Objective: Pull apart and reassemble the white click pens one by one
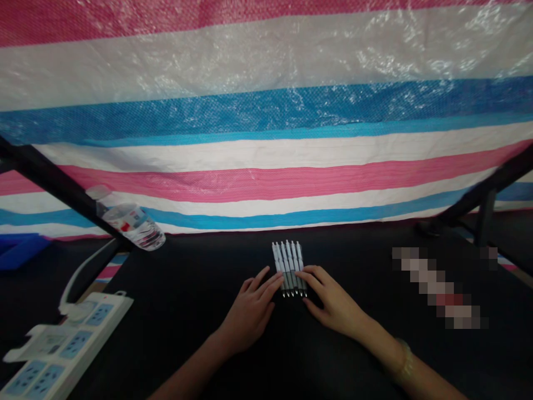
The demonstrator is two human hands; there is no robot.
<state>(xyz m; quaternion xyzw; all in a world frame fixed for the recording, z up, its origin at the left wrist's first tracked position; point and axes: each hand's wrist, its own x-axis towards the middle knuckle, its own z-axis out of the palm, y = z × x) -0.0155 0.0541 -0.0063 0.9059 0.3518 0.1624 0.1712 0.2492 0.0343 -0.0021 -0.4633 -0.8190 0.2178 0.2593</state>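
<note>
"Pens, six side by side, lie mid-table on the black tabletop, silver tips toward the person. How do the hands stand?"

"The left hand rests its fingertips at the row's left edge; the right hand lays its own over the right edge, thumb near the closest tip. Both are loosely open, neither wrapped around a pen. How hard they press, one cannot tell."

"What makes for good handling here?"

"Light, equal pressure from both sides, probably. If one hand pushes harder, the row may skew, or a barrel may ride up over its neighbour. The tips sit nearly level, so small nudges at the ends seem wiser than a squeeze."

"Anything nearby to hinder it?"

"Little, it seems. The power strip lies well apart on the person's left, a clear plastic bottle beyond it. Something pixelated lies to the right, too coarse to name. Striped sheeting hangs behind."
</note>
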